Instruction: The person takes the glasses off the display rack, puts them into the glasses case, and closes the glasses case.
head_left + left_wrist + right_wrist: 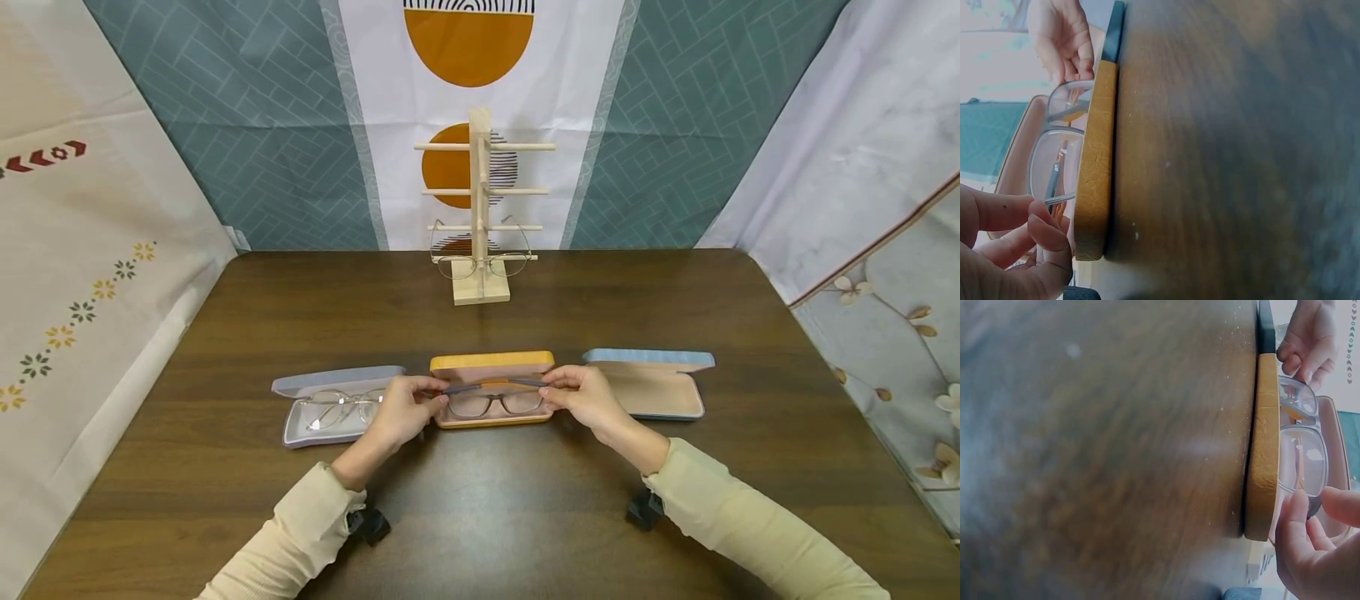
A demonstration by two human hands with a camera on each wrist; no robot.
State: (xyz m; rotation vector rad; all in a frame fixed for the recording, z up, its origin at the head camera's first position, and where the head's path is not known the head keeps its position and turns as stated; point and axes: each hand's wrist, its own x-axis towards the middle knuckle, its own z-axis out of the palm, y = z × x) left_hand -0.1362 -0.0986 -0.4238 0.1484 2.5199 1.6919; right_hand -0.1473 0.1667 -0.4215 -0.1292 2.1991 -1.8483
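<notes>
Both hands hold one pair of eyeglasses (501, 406) with a dark frame and orange on its folded temples. The left hand (407, 410) pinches the left end between thumb and fingers; the right hand (587, 398) pinches the right end. The glasses lie within the open yellow glasses case (491, 360), whose pale pink lining shows behind the lenses. In the left wrist view the lenses (1054, 164) rise above the case's front wall (1096, 169). The right wrist view shows the right thumb and fingers (1297, 531) at the near end of the frame.
At left, an open grey case (337, 382) holds thin-framed glasses (330, 400). At right stands an open blue case (652, 358) with a beige inside. Behind, a wooden display rack (480, 287) carries wire-rimmed glasses (456, 268) on its lowest bar. Patterned cloths surround the brown table (510, 517).
</notes>
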